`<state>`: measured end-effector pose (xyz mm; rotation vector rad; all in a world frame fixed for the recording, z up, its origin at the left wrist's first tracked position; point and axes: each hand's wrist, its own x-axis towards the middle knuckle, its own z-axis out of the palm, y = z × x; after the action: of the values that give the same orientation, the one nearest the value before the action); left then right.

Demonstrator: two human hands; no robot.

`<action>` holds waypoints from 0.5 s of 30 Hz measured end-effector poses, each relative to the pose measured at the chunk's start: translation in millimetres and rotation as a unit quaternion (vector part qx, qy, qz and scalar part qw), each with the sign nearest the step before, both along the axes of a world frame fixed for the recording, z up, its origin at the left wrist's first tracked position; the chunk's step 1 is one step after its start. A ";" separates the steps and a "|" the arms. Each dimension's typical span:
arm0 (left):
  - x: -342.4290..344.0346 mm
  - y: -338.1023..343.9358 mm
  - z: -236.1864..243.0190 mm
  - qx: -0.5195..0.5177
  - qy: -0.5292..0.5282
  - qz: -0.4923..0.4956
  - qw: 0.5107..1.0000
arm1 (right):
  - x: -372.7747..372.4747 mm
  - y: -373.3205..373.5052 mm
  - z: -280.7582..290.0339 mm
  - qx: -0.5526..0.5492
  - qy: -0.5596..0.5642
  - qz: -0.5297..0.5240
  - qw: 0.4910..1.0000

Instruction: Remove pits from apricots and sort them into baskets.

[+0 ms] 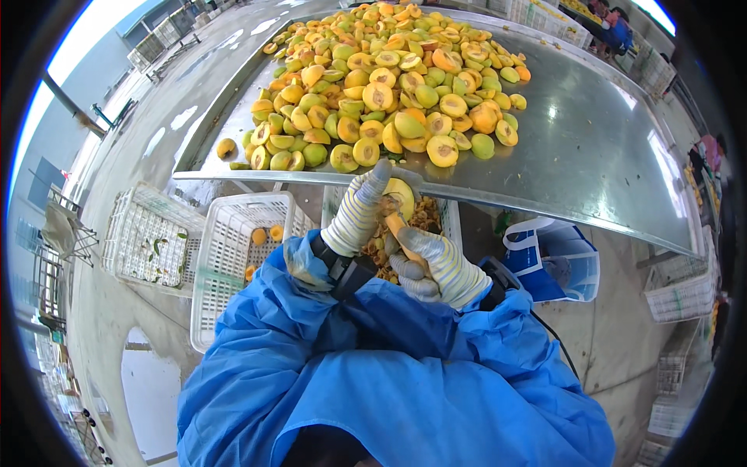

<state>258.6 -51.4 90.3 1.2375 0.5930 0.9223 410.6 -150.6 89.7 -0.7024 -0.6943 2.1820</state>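
Observation:
My left hand, in a striped glove with grey fingertips, is closed around a peach half whose yellow cut face shows. In my right hand, gloved the same way, is a tool with a tan handle. The upper end of this tool meets the peach half; its working tip is hidden. Both hands are just in front of the metal table's near edge, above a white crate of brownish peach scraps. Beyond them, a large heap of yellow-green peach halves lies on the metal table.
Left of my arms stands a white plastic crate with a few peach halves inside. Beside it is another white crate with some leaves. A blue-and-white bag sits on the floor under the table's right side. Other people are at the far right.

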 end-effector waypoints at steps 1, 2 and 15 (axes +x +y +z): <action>-0.3 1.7 1.3 -0.035 -0.018 -0.030 0.999 | 2.8 1.2 2.0 -0.011 0.023 0.007 1.000; -1.5 2.5 2.7 -0.016 -0.007 -0.048 0.999 | 3.3 1.4 -1.0 -0.004 0.046 0.021 0.999; -77.2 34.5 -6.5 0.271 0.481 0.244 0.797 | 22.6 8.0 -21.4 0.420 -0.684 0.029 0.595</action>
<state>181.4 -16.9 83.8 2.1541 1.5942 0.8540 433.1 -142.6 68.3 -1.6979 -2.2603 0.6272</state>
